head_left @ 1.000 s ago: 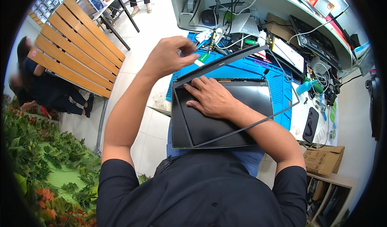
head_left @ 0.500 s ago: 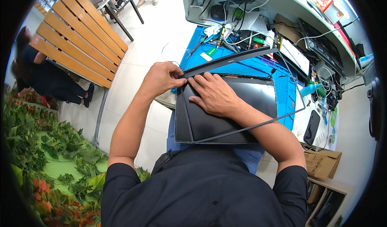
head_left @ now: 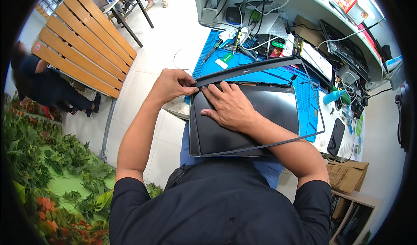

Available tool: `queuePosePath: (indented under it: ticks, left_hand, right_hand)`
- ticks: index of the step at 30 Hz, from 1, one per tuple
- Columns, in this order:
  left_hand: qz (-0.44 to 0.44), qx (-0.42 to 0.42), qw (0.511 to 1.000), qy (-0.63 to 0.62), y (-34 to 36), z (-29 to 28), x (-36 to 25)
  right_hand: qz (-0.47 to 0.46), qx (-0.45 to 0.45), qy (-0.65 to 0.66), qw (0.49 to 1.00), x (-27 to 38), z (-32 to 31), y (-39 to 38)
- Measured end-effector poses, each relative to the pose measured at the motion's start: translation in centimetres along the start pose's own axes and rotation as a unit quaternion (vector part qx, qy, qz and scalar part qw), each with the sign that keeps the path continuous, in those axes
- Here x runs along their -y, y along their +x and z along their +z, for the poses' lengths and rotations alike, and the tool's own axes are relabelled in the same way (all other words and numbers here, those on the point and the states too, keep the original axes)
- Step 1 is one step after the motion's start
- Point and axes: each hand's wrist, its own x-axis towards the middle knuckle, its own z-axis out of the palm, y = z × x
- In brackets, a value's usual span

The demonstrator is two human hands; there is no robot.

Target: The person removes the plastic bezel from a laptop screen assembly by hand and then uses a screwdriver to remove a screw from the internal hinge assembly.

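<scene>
A dark laptop display panel [head_left: 230, 140] lies on my lap at the bench's edge, a thin loose black bezel [head_left: 256, 68] over it, askew, its top and right sides off the panel's outline. My left hand [head_left: 176, 86] pinches the bezel's upper-left corner between thumb and fingers. Spread across the upper left of the panel, my right hand [head_left: 228, 106] has its fingertips beside that corner and its forearm beneath the bezel's lower strip.
Behind the panel, a blue mat [head_left: 217, 62] holds tools and cables. A phone [head_left: 336, 136] and blue bottle [head_left: 332, 97] are at the right, a cardboard box [head_left: 347, 175] below. People stand beside a slatted wooden panel [head_left: 82, 45] and artificial foliage [head_left: 61, 166] at left.
My left hand has come down from the air onto the bezel's corner. The bezel's top strip has since shifted slightly downward, its far side tilting. My right hand stays spread on the panel.
</scene>
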Motion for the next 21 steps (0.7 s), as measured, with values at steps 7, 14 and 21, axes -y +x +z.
queuePosePath:
  ticks: [7,14,21]
  left_hand:
    - [0.013,-0.011,1.000,-0.022,0.1,-1.2,0.6]
    - [-0.013,-0.018,0.998,-0.055,-0.6,-3.3,0.9]
    - [0.000,-0.049,0.989,-0.139,-2.3,-3.3,2.5]
  right_hand:
    - [0.000,-0.004,0.015,1.000,-0.2,0.1,-0.1]
    - [0.004,0.009,0.009,1.000,-0.1,0.1,0.1]
    - [-0.006,0.005,0.022,1.000,-0.1,0.2,1.0]
